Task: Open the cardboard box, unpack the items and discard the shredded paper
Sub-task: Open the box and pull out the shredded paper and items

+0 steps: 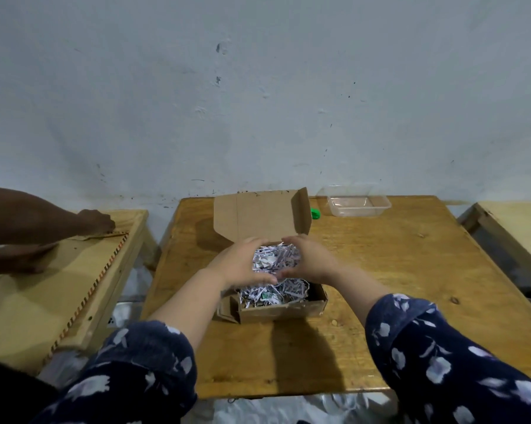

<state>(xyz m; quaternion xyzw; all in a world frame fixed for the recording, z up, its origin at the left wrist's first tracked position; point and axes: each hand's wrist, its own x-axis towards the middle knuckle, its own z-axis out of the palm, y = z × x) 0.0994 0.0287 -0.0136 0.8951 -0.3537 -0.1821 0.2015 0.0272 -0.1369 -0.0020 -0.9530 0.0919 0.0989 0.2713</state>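
Observation:
A small cardboard box (284,312) stands in the middle of the wooden table (380,270), its lid (258,215) flipped up toward the wall. The box is full of white and purple shredded paper (273,293). My left hand (236,264) and my right hand (311,258) cup a clump of that shredded paper (275,258) between them, just above the box. The fingertips of the two hands nearly meet at the far side. Any items under the paper are hidden.
A clear plastic container (354,203) sits at the table's back right, with a green cap (315,214) beside the box lid. On a bench at the left, another person's hands (96,221) rest on a cardboard sheet (53,270). Another wooden table edge (515,228) is at the far right.

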